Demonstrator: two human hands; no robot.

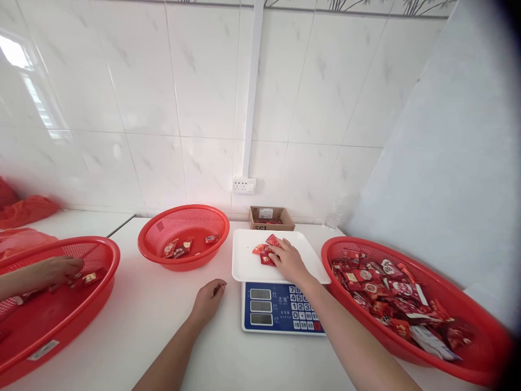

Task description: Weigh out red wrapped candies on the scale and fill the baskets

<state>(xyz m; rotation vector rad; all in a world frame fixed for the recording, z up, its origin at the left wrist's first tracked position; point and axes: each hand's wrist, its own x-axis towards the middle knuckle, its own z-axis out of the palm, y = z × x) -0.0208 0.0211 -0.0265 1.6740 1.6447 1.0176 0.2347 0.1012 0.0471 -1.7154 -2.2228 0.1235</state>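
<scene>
Here, my left hand (207, 302) rests on the worktop (228, 358), fingers curled in; beyond, my right hand (288, 260) touches red packets (266, 259) on the scale's white tray (244, 264), whether gripping I cannot tell. Behind stands a cardboard box (277, 226).

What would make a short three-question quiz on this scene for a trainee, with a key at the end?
1. Multiple choice: the wearer's right hand is touching A, the scale's keypad; B, red packets on the white tray; C, the cardboard box.
2. True or false: the wearer's left hand is off the tray, left of the scale.
3. Which holds more packets: the basket right of the scale or the basket near the wall, left of it?

Key: 1. B. 2. True. 3. The basket right of the scale.
</scene>
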